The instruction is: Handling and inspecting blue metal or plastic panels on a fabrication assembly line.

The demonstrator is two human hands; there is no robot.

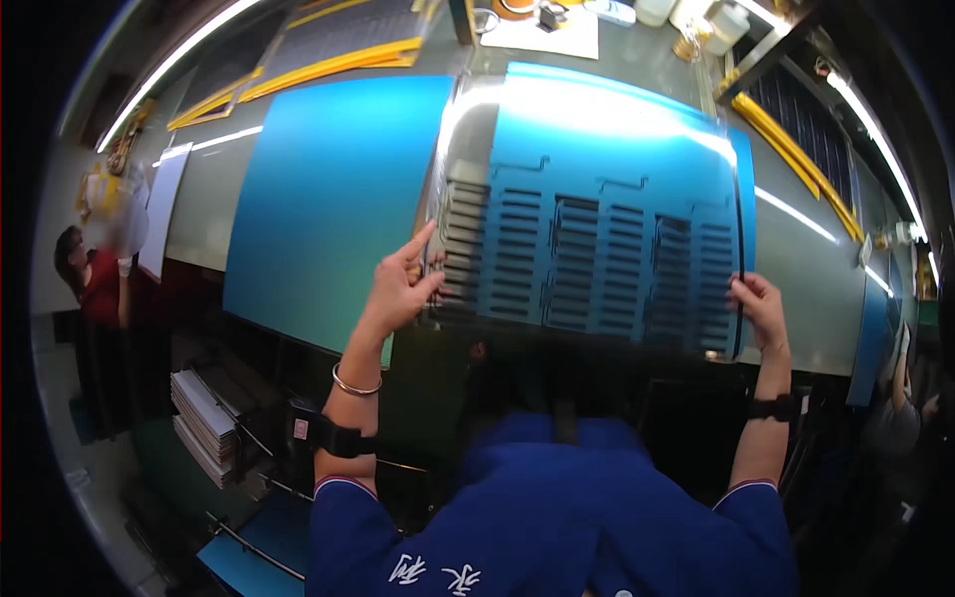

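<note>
A clear film sheet (pixel 575 261) with dark rows of short bars and thin bent lines hangs between my hands, tilted over a glossy blue sheet (pixel 597 124) on the table. My left hand (pixel 398 284) grips the film's left edge, thumb at the front and index finger stretched up along the edge. At the lower right edge, beside a dark strip, my right hand (pixel 760 306) pinches the film between thumb and curled fingers. Bright lamp glare covers the upper part of the blue sheet. Whether the film touches that sheet, I cannot tell.
Another blue sheet (pixel 338 199) lies to the left. Yellow-edged frames (pixel 333 70) stand at the back left, others (pixel 796 159) at the back right. Bottles (pixel 726 28) are at the far edge. A person in red (pixel 102 284) stands left, near a stack of boards (pixel 202 428).
</note>
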